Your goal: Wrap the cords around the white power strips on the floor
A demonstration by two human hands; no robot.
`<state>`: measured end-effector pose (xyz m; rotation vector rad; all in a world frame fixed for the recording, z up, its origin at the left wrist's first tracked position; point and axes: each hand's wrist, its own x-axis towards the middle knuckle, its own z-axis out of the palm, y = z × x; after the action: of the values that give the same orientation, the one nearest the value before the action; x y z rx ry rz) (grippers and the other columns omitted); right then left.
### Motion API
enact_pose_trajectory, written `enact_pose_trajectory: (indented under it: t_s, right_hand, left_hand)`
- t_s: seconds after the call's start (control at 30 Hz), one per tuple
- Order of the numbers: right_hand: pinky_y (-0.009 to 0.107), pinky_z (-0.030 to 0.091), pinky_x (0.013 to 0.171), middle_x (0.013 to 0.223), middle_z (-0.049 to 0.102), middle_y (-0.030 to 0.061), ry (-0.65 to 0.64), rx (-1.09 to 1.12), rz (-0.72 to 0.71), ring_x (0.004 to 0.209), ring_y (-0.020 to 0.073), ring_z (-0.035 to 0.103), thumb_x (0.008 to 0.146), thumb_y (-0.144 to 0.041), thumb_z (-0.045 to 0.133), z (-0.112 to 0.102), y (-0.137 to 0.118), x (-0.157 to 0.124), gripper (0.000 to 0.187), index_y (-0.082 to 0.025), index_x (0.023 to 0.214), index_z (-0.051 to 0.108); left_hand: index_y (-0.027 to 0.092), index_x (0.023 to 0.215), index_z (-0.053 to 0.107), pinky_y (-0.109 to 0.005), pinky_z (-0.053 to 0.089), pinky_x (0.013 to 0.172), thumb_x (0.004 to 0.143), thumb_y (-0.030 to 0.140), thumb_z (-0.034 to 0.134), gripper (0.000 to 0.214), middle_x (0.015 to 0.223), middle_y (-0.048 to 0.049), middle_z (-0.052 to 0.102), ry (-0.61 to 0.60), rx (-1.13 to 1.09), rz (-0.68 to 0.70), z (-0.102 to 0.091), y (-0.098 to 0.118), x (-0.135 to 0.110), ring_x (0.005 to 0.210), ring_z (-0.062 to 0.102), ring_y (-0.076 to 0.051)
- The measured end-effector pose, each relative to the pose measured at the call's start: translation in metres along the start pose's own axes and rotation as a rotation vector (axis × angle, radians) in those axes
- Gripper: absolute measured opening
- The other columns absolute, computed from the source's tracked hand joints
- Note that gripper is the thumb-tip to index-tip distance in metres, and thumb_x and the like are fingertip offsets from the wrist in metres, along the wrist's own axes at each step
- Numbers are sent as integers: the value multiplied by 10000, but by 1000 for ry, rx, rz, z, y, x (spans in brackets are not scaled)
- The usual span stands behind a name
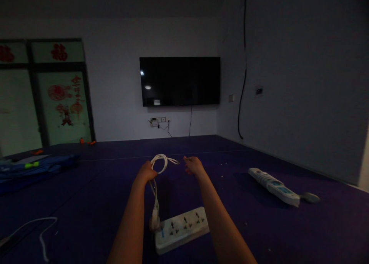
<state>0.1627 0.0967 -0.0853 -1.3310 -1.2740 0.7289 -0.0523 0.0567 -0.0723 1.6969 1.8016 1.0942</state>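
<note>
A white power cord (165,162) runs through my left hand (146,172), whose fingers are closed around it. Above that grip the cord forms a round loop, and a doubled part points right. Just past this end is my right hand (193,166), with its fingers partly curled and a small gap between it and the cord. Nothing shows in the right fingers. Below the hands lies a white power strip (181,228) with several sockets, its right end hidden behind my right forearm. The plug (155,219) hangs at the strip's left end.
Another white power strip (273,186), wrapped in its cord, lies at the right on the purple surface (115,202). A loose white cable (43,233) is at the lower left, below dark blue cloth (37,167). A television (180,81) hangs on the far wall.
</note>
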Motion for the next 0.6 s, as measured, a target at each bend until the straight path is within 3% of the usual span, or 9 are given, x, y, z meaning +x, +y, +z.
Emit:
enact_pose_trajectory:
  t_s: [0.2,0.33,0.47,0.6]
  right_hand:
    - [182,403,413,534,623,26,-110,-222,-5,433,116,573,815,-401,557,-4,-6,0,283,-152,780,686]
    - [204,438,464,684,675,57,-237,-368,-34,549,143,619,829,-377,544,-10,-13,-3,298,-144,953,684]
    - [210,467,589,812,698,55,-449,-492,-99,732,167,644,683,-354,713,-13,-18,-12,381,-164,1011,678]
    - [218,474,627,798,703,21,-786,-600,-80,739,169,644,426,-321,846,-3,-17,-27,585,-207,979,692]
  left_hand:
    - [167,973,504,-257,481,462,580,1,515,426,519,55,522,-3,-33,-92,-14,0,0,483,610,-177]
    - [160,985,499,-227,507,489,627,-4,516,395,588,43,552,46,-82,-100,-29,3,-4,528,632,-146]
    - [152,1014,487,-214,514,489,647,-6,537,403,674,17,590,128,-110,-102,-42,5,-7,567,653,-147]
    - [157,1072,470,-217,516,468,673,0,519,432,788,-29,630,204,-113,-107,-45,4,-5,575,665,-156]
